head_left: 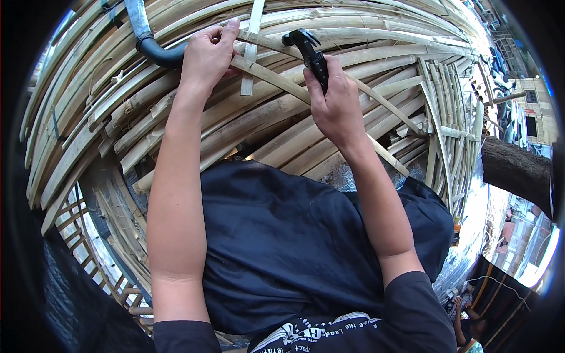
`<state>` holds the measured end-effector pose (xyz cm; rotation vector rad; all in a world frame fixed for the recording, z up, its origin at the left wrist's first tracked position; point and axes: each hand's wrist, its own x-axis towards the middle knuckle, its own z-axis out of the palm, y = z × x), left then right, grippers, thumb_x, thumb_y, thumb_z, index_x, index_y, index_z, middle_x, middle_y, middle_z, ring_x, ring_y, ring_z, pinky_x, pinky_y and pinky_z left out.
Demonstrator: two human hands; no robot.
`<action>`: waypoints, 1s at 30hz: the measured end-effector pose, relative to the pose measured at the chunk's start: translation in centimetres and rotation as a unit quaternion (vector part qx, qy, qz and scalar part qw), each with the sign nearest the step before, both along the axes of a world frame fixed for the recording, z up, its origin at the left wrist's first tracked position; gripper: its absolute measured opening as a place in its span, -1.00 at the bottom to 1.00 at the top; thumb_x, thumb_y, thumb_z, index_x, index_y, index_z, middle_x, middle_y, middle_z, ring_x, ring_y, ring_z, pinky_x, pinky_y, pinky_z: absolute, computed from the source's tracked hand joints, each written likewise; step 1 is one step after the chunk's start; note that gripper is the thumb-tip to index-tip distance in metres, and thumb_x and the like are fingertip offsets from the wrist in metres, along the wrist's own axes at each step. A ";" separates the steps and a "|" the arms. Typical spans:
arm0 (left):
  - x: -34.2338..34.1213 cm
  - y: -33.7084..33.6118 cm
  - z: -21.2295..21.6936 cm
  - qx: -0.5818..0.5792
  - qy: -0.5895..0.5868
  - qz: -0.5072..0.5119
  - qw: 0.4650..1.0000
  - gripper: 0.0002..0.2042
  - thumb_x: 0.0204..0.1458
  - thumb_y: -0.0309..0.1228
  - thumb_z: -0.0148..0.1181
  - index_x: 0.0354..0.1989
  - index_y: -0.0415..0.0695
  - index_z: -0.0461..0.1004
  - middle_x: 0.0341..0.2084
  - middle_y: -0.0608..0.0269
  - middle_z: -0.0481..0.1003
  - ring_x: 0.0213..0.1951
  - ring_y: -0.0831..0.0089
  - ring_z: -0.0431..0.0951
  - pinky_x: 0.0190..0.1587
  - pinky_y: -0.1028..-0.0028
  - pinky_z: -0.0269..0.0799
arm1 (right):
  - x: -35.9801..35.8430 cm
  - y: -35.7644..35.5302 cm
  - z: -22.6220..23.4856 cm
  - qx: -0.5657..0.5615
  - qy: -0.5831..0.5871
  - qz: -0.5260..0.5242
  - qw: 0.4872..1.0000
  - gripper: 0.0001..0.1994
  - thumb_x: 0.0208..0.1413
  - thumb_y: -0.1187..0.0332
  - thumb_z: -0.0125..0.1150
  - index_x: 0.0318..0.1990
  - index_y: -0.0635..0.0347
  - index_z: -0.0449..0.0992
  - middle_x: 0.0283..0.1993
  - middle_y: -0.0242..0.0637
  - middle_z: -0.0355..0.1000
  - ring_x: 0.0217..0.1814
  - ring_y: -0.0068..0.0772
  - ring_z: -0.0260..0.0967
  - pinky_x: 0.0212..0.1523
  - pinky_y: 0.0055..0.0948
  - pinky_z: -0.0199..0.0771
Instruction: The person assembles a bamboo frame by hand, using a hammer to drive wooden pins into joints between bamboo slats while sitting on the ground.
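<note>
My right hand [337, 109] is wrapped round the handle of a small black claw hammer [305, 46]. The hammer's head points up and to the left, above crossing bamboo strips. Farther left, my left hand [206, 62] is closed at the ends of two long split strips; it grips the lower bamboo strip [271, 78], though its fingertips are partly hidden. The upper bamboo strip [382, 100] runs down to the right, passing behind my right hand. A short pale slat [248, 76] crosses both strips between my hands. No nail can be made out.
Many split bamboo lengths [365, 35] lie stacked across the far side. A curved dark pipe [162, 56] stands beside my left hand. To the right are a bamboo lattice panel [447, 117] and a thick brown log [515, 167]. Another person [465, 320] shows at lower right.
</note>
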<state>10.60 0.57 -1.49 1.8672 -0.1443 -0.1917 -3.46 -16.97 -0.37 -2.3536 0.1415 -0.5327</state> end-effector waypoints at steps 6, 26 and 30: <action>0.0 -0.2 0.0 0.021 -0.017 0.003 1.000 -0.49 0.17 0.12 0.12 -0.35 -0.17 0.58 -0.61 0.40 0.48 -0.59 0.69 0.40 -0.55 0.61 0.40 | -0.3 0.6 -0.1 0.005 -0.035 -0.004 0.999 -0.74 0.27 0.30 0.18 -0.05 0.29 0.37 -0.52 -0.10 0.41 -0.54 -0.15 0.37 -0.45 -0.27 0.33; 0.3 -0.4 -1.1 0.051 -0.120 0.032 0.991 -0.49 0.17 0.08 0.15 -0.41 -0.21 0.62 -0.63 0.34 0.54 -0.60 0.63 0.49 -0.61 0.55 0.39 | 0.0 3.1 0.8 -0.086 -0.064 -0.011 0.994 -0.76 0.26 0.36 0.15 -0.03 0.29 0.34 -0.47 0.02 0.47 -0.43 0.09 0.48 -0.40 -0.15 0.40; 0.5 -0.5 -1.5 0.060 -0.150 0.046 0.986 -0.49 0.17 0.06 0.17 -0.45 -0.23 0.61 -0.65 0.35 0.53 -0.61 0.63 0.48 -0.61 0.54 0.40 | 0.2 3.1 0.4 -0.045 -0.027 0.001 0.999 -0.76 0.27 0.32 0.13 -0.05 0.29 0.33 -0.44 0.10 0.46 -0.40 0.21 0.44 -0.37 -0.06 0.38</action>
